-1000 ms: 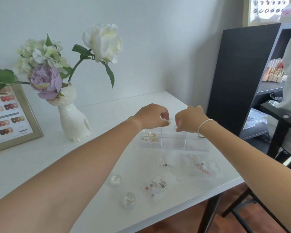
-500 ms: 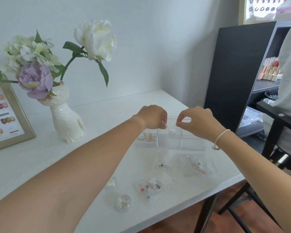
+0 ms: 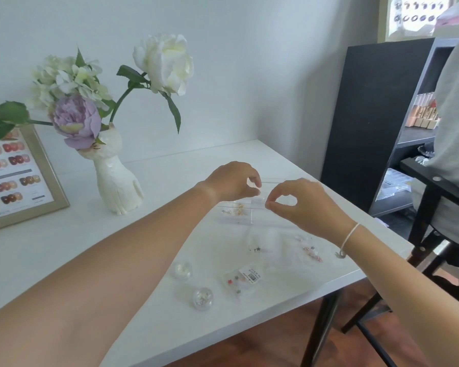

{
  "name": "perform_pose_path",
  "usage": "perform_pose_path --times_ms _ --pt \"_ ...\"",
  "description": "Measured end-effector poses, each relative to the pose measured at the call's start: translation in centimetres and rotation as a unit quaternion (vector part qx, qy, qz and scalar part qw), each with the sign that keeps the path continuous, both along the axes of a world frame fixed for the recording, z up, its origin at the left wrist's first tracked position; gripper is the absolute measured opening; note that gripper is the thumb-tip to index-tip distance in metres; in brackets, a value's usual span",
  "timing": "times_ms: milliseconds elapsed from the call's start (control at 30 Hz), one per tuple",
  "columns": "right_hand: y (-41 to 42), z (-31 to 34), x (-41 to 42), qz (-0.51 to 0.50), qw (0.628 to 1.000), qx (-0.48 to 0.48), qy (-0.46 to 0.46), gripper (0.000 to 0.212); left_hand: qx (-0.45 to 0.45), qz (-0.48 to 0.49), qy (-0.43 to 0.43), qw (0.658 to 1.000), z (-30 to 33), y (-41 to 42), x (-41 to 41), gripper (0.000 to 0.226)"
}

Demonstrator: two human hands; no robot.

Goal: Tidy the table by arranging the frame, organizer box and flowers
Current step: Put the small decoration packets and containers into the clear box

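Observation:
The clear organizer box [image 3: 236, 217] lies on the white table [image 3: 51, 255], right of centre, with small gold bits in its left compartment. My left hand [image 3: 229, 182] hovers just over it, thumb and forefinger pinched on a small clear piece [image 3: 252, 182]. My right hand [image 3: 305, 205] is over the box's right part, its thumb and forefinger tips touching in a ring; I see nothing between them. The flowers [image 3: 76, 120], white and lilac, stand in a white cat-shaped vase [image 3: 117, 186] at the back left. The gold frame [image 3: 47, 176] leans against the wall at the far left.
Two small round clear jars [image 3: 182, 271] [image 3: 202, 298] and several plastic bags of beads [image 3: 243, 279] [image 3: 312, 251] lie near the table's front edge. A black shelf unit [image 3: 368, 115] and a person in grey [image 3: 456, 123] on a black seat are on the right.
My right hand has drawn away to the right of my left hand and dropped slightly, fingertips still pinched. My left hand stays over the box. The view has shifted a little.

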State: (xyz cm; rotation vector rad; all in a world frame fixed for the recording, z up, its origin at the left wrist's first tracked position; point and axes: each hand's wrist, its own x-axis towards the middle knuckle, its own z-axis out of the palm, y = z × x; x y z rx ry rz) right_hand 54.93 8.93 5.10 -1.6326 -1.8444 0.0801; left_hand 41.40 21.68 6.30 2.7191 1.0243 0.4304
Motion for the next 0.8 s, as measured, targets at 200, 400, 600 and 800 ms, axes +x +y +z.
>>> perform_pose_path --times_ms 200,400,600,800 --pt "-2.4 -1.5 -4.8 0.103 0.993 -0.061 0.015 0.011 -0.075 0.024 -0.111 0.991 -0.5 -2.6 -6.8 0.008" --pt "-4.2 -3.4 -8.6 0.161 0.98 -0.116 0.004 0.023 -0.121 0.062 -0.116 0.984 -2.8 -5.7 -12.5 0.01" --pt "-5.1 -4.3 -10.5 0.173 0.974 -0.123 -0.079 0.029 -0.157 0.059 -0.113 0.979 -4.4 -8.2 -15.3 0.012" --pt "-5.0 -4.3 -10.7 0.177 0.972 -0.117 -0.097 0.023 -0.182 0.057 -0.091 0.977 -4.7 -9.4 -16.3 0.018"
